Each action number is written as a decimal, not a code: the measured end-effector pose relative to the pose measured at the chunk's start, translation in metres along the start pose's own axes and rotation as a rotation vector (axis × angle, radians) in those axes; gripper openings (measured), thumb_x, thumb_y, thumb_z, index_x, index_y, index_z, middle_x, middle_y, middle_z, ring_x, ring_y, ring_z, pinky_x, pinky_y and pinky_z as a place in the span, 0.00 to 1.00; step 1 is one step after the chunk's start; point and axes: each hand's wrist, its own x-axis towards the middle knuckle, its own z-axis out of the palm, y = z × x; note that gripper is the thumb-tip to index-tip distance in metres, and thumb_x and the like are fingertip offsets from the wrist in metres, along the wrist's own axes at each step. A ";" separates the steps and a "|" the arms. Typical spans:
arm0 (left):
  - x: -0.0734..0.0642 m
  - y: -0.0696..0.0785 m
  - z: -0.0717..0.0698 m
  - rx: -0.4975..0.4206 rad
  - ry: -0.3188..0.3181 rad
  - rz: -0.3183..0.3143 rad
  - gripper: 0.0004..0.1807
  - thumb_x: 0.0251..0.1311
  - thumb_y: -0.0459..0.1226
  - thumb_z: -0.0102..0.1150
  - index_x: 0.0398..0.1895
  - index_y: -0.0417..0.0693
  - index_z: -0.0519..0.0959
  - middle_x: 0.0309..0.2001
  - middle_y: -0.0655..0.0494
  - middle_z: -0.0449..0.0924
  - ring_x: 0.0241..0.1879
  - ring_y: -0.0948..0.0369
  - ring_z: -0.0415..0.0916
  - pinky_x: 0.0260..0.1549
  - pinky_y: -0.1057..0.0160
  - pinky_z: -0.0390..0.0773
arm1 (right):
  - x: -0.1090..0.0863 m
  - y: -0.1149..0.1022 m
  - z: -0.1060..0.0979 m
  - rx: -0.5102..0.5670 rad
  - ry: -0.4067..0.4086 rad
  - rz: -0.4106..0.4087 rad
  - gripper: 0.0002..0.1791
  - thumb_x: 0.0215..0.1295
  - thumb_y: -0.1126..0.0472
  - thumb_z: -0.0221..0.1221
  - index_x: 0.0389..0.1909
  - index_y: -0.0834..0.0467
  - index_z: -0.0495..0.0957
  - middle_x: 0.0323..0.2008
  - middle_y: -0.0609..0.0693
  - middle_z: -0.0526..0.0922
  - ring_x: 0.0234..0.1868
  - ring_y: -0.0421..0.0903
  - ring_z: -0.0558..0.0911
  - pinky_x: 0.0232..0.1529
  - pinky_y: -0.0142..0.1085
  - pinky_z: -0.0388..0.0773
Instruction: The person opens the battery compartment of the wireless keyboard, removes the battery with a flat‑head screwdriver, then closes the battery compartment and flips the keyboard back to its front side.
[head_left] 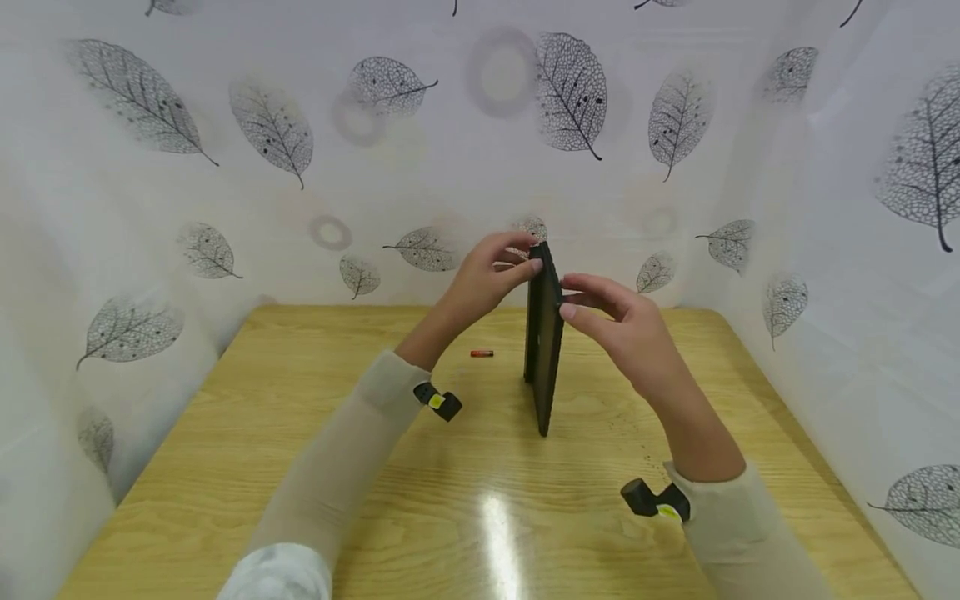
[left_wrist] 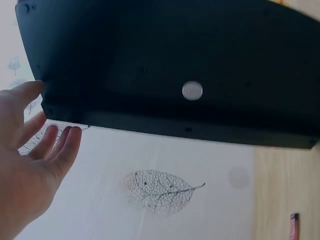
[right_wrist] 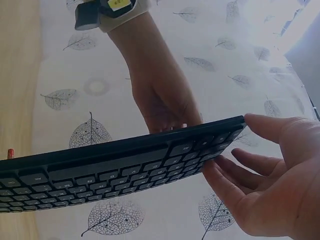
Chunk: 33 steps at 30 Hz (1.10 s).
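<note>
A black keyboard (head_left: 552,342) is held on end, its lower end low over the wooden table. At its top, my left hand (head_left: 483,275) pinches the end between thumb and fingers. My right hand (head_left: 633,333) grips the upper part from the other side, thumb at the long edge and fingers by the key side. The right wrist view shows rows of keys (right_wrist: 127,175) with the thumb at one corner. In the left wrist view the smooth dark underside (left_wrist: 115,55) has a pale round spot (left_wrist: 192,91), and the left fingertips (left_wrist: 72,137) are at its end.
A small red battery (head_left: 482,353) lies on the wooden table (head_left: 420,500), left of the keyboard. Leaf-patterned white cloth (head_left: 450,183) hangs behind the table and along both sides. Each sleeve has a black wrist camera (head_left: 438,402) strapped on.
</note>
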 end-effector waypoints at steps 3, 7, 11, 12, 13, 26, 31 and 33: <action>-0.009 0.002 0.001 -0.019 0.034 0.014 0.23 0.69 0.45 0.62 0.65 0.52 0.76 0.65 0.51 0.69 0.56 0.57 0.76 0.58 0.57 0.77 | 0.003 0.006 0.001 0.015 -0.023 0.005 0.30 0.72 0.48 0.61 0.72 0.50 0.70 0.66 0.48 0.76 0.69 0.48 0.73 0.68 0.48 0.70; -0.022 0.005 0.003 -0.037 0.070 0.032 0.23 0.69 0.45 0.61 0.65 0.52 0.76 0.65 0.50 0.65 0.56 0.57 0.73 0.58 0.57 0.76 | 0.010 0.017 0.002 0.039 -0.055 -0.005 0.33 0.72 0.48 0.61 0.74 0.50 0.66 0.69 0.48 0.73 0.71 0.46 0.70 0.70 0.48 0.68; -0.035 0.007 0.003 -0.060 0.091 0.056 0.21 0.70 0.42 0.61 0.63 0.47 0.77 0.64 0.48 0.65 0.54 0.56 0.75 0.58 0.56 0.77 | 0.017 0.028 0.005 0.058 -0.099 -0.024 0.35 0.72 0.49 0.61 0.76 0.49 0.62 0.72 0.47 0.68 0.73 0.45 0.67 0.69 0.44 0.69; -0.039 0.008 0.004 -0.069 0.090 0.059 0.20 0.71 0.41 0.60 0.63 0.47 0.77 0.64 0.48 0.65 0.53 0.56 0.76 0.57 0.57 0.78 | 0.018 0.030 0.006 0.072 -0.112 -0.028 0.35 0.72 0.50 0.61 0.77 0.50 0.61 0.73 0.48 0.67 0.74 0.46 0.66 0.69 0.44 0.70; -0.042 0.008 0.004 -0.079 0.087 0.061 0.20 0.71 0.41 0.60 0.63 0.47 0.76 0.63 0.48 0.66 0.53 0.55 0.77 0.57 0.57 0.78 | 0.019 0.032 0.006 0.082 -0.123 -0.030 0.36 0.72 0.51 0.61 0.77 0.50 0.61 0.74 0.49 0.66 0.74 0.48 0.66 0.68 0.43 0.70; -0.072 0.012 -0.003 -0.209 0.009 -0.001 0.24 0.74 0.42 0.56 0.71 0.56 0.72 0.68 0.54 0.66 0.58 0.58 0.78 0.61 0.55 0.76 | 0.044 0.064 0.015 0.117 -0.344 -0.027 0.46 0.73 0.48 0.60 0.82 0.49 0.44 0.81 0.50 0.49 0.81 0.48 0.49 0.77 0.50 0.51; -0.082 0.010 -0.009 -0.184 0.023 -0.016 0.24 0.73 0.43 0.58 0.70 0.58 0.72 0.70 0.57 0.65 0.59 0.58 0.78 0.60 0.54 0.77 | 0.052 0.080 0.025 0.075 -0.435 -0.027 0.55 0.66 0.37 0.63 0.82 0.47 0.40 0.82 0.50 0.43 0.82 0.50 0.43 0.79 0.54 0.42; -0.086 0.009 -0.012 -0.186 0.029 -0.022 0.25 0.72 0.43 0.58 0.70 0.57 0.72 0.70 0.56 0.64 0.60 0.57 0.78 0.57 0.54 0.79 | 0.054 0.086 0.029 0.046 -0.462 -0.020 0.58 0.61 0.33 0.64 0.82 0.44 0.39 0.82 0.49 0.43 0.82 0.51 0.41 0.78 0.56 0.41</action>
